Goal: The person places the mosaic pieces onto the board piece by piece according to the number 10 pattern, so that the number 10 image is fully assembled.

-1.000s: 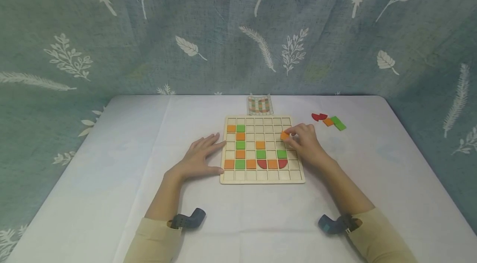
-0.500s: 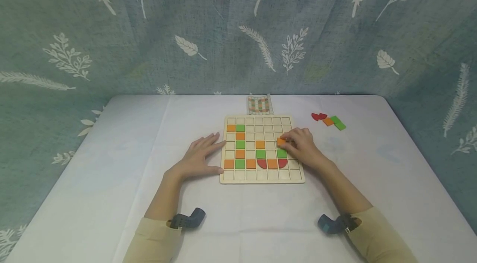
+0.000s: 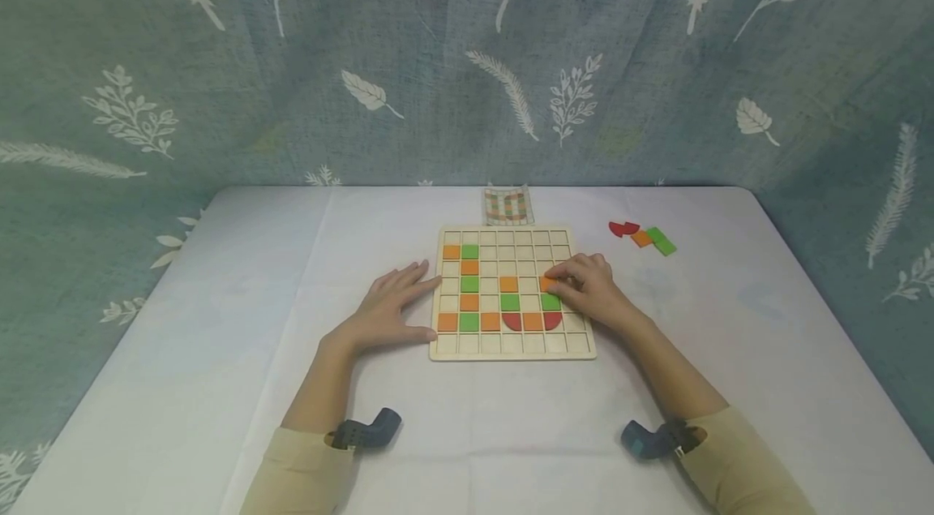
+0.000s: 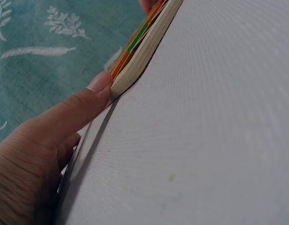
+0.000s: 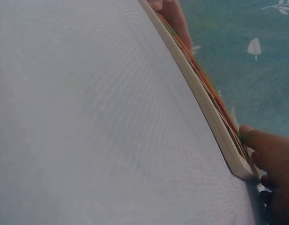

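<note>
A wooden grid board lies on the table, with orange and green square tiles and two red quarter-round tiles in some of its cells. My right hand holds an orange square tile between thumb and fingers, at the cell just above a green tile on the right side. The fingers partly hide that orange tile. Spread along the left edge is my left hand, its thumb and a fingertip touching the board. In the left wrist view the thumb rests at the board's corner.
Behind the board lies a small pattern card with a coloured grid. To the back right are loose tiles: red pieces, an orange square and green pieces. A leaf-patterned cloth hangs behind the table.
My right hand has brought the orange tile down and slightly left, from a higher cell to the one above the green tile. The left hand has stayed at the board's edge.
</note>
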A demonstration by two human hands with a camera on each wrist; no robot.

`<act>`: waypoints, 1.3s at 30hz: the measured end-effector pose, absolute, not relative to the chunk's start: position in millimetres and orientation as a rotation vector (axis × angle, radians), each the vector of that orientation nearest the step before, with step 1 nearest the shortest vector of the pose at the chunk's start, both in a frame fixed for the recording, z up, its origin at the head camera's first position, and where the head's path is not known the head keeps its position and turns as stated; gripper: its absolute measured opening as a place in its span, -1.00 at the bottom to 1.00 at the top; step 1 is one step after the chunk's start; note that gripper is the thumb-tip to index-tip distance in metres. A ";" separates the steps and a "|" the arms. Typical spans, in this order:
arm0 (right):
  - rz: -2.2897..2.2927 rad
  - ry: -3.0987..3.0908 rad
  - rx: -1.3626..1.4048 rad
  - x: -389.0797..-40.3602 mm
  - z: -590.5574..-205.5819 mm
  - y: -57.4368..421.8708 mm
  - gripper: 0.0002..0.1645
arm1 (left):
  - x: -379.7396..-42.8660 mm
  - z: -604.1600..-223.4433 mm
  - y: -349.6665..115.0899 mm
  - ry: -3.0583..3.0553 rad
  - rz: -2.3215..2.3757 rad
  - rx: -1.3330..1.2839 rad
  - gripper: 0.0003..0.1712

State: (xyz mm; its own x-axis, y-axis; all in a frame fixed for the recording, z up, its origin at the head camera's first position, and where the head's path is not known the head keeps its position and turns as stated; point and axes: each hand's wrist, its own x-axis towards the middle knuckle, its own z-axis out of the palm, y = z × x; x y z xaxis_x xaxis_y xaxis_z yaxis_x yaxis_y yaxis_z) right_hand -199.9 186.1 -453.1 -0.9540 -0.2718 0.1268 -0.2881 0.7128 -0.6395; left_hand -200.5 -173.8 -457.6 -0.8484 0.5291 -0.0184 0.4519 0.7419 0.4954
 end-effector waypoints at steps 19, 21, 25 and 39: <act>1.058 -2.782 0.296 -200.1 -438.9 215.2 -0.56 | -202.4 -459.6 -172.5 2.785 0.730 0.803 0.04; 1.040 -2.764 0.290 -198.7 -438.0 220.4 -0.56 | -202.1 -459.2 -172.5 2.785 0.727 0.802 0.04; 0.995 -2.780 0.217 -196.6 -437.3 231.4 -0.55 | -201.4 -458.5 -172.3 2.789 0.730 0.793 0.05; 0.944 -2.767 -0.112 -190.1 -439.4 272.2 -0.51 | -199.7 -455.7 -174.6 2.788 0.727 0.782 0.05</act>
